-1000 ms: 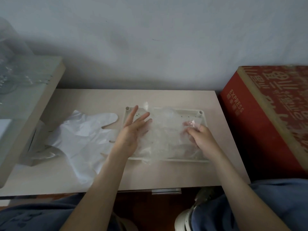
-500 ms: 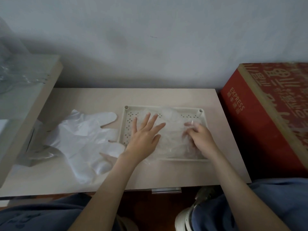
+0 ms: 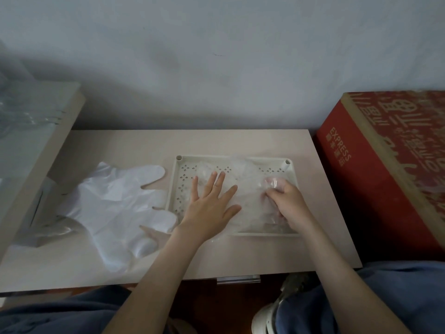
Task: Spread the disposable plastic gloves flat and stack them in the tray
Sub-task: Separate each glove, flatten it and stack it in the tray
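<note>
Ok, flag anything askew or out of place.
The clear glove in the tray is wrinkled, bunched in the right hand, and its edge hangs over the near rim. A white glove lies outside, left of the tray.

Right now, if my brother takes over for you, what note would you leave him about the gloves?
Left hand: flat, fingers spread, pressing the clear glove into the tray.
Right hand: pinching that glove's right side.
Done: this glove is in the tray, not fully smooth.
To do: flatten it, then add the white glove lying on the table, left of the tray.
</note>
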`<state>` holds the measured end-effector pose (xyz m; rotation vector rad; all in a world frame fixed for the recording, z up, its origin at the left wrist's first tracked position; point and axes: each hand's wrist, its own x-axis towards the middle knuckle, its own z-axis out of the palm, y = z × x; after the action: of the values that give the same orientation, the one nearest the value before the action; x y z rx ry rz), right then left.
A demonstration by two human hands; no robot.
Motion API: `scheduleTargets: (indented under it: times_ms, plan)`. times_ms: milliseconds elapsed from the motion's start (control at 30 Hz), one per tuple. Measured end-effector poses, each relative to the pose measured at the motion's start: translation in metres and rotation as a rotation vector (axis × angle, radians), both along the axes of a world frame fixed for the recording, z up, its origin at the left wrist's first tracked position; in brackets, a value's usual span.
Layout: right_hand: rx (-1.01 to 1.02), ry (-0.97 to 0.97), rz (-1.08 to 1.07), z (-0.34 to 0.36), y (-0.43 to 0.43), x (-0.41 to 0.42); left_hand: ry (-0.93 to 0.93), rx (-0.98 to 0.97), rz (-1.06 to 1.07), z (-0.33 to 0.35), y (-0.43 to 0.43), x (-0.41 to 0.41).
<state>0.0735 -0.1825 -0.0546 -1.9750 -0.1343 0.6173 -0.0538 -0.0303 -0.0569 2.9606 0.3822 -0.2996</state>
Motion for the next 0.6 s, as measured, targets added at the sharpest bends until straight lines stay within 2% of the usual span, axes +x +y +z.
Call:
scheduleTargets:
  times_ms: [100, 233, 300, 467, 600]
  plan:
    - [0.14, -0.021, 0.155, 0.01, -0.003, -0.001, -0.021, -0.1, 0.08, -0.002, -0.001, 0.001]
    - [0.337, 0.115, 0.323, 0.024, -0.006, -0.002, -0.299, -0.51, 0.459, 0.012, 0.003, 0.008]
    - [0.433, 0.177, 0.363, 0.028, -0.006, -0.003, -0.346, -0.678, 0.559, 0.026, 0.008, 0.01]
    - [0.53, 0.259, 0.398, 0.039, -0.005, -0.006, -0.199, -0.813, 0.374, 0.065, 0.009, 0.002]
    - [0.536, 0.257, 0.44, 0.035, -0.004, -0.003, -0.196, -0.959, 0.336, 0.071, 0.004, 0.001]
